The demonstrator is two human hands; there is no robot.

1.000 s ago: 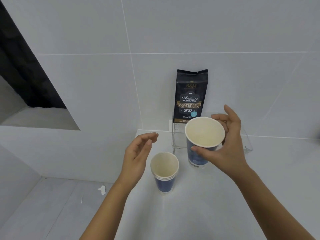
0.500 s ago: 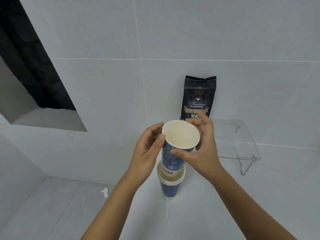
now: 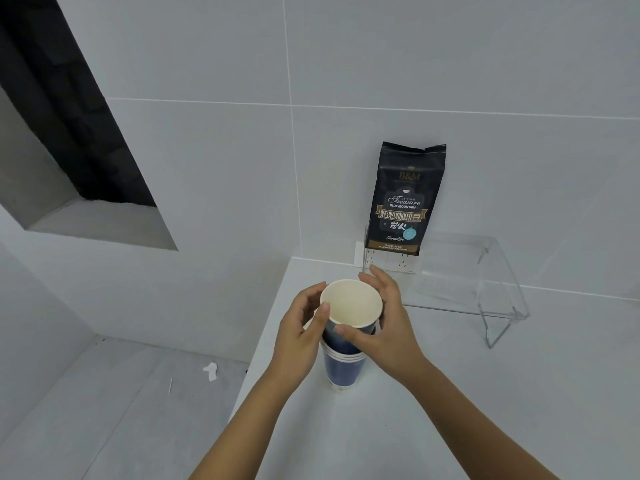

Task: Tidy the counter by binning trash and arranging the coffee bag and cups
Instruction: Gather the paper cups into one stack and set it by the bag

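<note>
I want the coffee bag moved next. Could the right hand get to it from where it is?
Probably yes, once it lets go. The right hand is shut on the top cup, but the coffee bag stands just beyond it on the clear stand, nothing between.

just one view here, a wide-angle cam on the person's head, looking forward and down over the white desk [image 3: 450,410]. it sits close: both forearms run in from the bottom edge and the left hand [image 3: 298,336] and right hand [image 3: 384,327] meet about mid-frame. beyond the hands the tiled wall [image 3: 207,150] fills the top half, its lines bowed by the lens. left of the hands the view drops past the desk edge to the floor [image 3: 104,410]. no second view to share anything with.
</note>
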